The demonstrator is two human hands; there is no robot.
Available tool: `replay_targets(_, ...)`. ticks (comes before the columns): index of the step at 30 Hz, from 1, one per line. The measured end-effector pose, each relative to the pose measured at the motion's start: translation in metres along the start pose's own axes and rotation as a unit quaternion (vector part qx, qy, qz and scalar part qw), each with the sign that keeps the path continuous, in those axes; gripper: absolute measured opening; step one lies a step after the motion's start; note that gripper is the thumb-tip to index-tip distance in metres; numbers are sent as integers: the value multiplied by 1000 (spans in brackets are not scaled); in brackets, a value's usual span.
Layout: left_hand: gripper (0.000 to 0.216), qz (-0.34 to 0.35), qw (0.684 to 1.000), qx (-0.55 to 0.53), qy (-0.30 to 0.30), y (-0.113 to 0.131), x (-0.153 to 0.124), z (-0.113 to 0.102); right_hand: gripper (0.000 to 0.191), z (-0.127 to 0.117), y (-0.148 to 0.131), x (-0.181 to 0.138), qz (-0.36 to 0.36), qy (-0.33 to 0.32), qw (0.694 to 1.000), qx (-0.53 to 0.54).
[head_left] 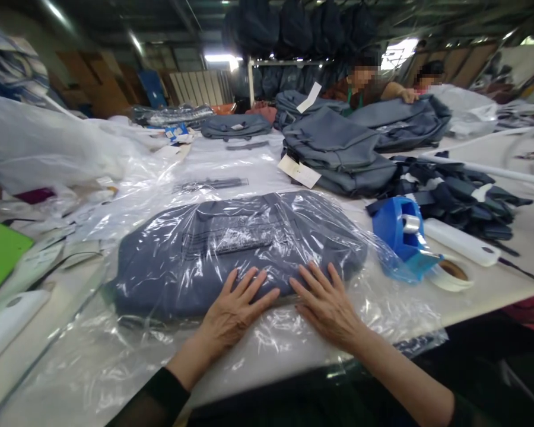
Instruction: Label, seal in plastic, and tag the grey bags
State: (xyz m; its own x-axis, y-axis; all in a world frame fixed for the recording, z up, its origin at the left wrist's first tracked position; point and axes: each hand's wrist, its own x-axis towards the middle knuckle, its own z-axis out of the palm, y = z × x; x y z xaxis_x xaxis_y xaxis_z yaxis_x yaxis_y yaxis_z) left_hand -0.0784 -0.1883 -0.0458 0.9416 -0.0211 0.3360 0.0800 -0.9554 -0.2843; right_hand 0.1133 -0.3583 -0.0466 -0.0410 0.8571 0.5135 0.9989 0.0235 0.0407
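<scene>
**Q:** So what are the fingers doing here, gripping anything?

**A:** Nah, neither one's clutching anything. The left hand (238, 311) lies palm down, fingers spread, thumb angled out toward the other hand. Fingertips rest on the clear plastic bag (278, 332) over the near side of the blue-grey bag (169, 273).

**Q:** And the right?

**A:** Pretty much the mirror. The right hand (329, 305) is flat too, fingers fanned out and nearly straight, tips on the same film just across from the left. The two hands are near each other but not touching.

**Q:** Where's the blue-grey bag sitting?

**A:** Lying lengthwise inside the plastic on the white table (498, 293), right in front of the person. There's printing on the film over its middle. A blue tape dispenser (394, 228) stands just off its right end, and more blue-grey bags (333, 142) are piled behind.
</scene>
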Motion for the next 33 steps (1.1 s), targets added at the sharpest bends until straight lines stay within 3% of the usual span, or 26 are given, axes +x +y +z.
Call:
replay_targets(5, 47, -14, 1000, -15, -23, 1, -5, 6, 30, -42, -27, -34, -142, -6, 983, 115)
replay_targets(8, 44, -22, 999, -26, -14, 1, -4, 6, 30, -44, -34, -65, -193, -5, 978, 84)
replay_targets(11, 44, -21, 999, -26, -9, 1, -4, 7, 44, -29, -33, -84, -157, 24, 987, 27)
replay_targets(15, 48, -10, 1000, -9, -22, 0, -4, 6, 33, -21, -35, -76, -93, 96, 987, 88)
replay_targets(18, 45, -9, 1000, -2, -19, 0, -3, 4, 29, -28, -39, -61, -81, 84, 982, 152)
replay_targets(24, 42, -4, 1000, 3, 4, 0, 0, 1, 12, -32, -37, -48, 66, 91, 970, 215)
replay_targets(26, 42, -3, 1000, 2, 7, 0, 0, 0, 11, -33, -35, -45, 62, 94, 974, 198)
replay_targets(29, 40, -5, 1000, 1, 11, 0, 0, 0, 22, -39, -35, -46, -15, 105, 982, 155)
replay_targets(31, 41, -5, 1000, 2, 13, 0, 0, 0, 29, -44, -34, -57, -67, 101, 986, 119)
replay_targets(33, 43, 2, 1000, 14, 15, 0, -1, 2, 27, -49, -30, -76, -72, 86, 990, 85)
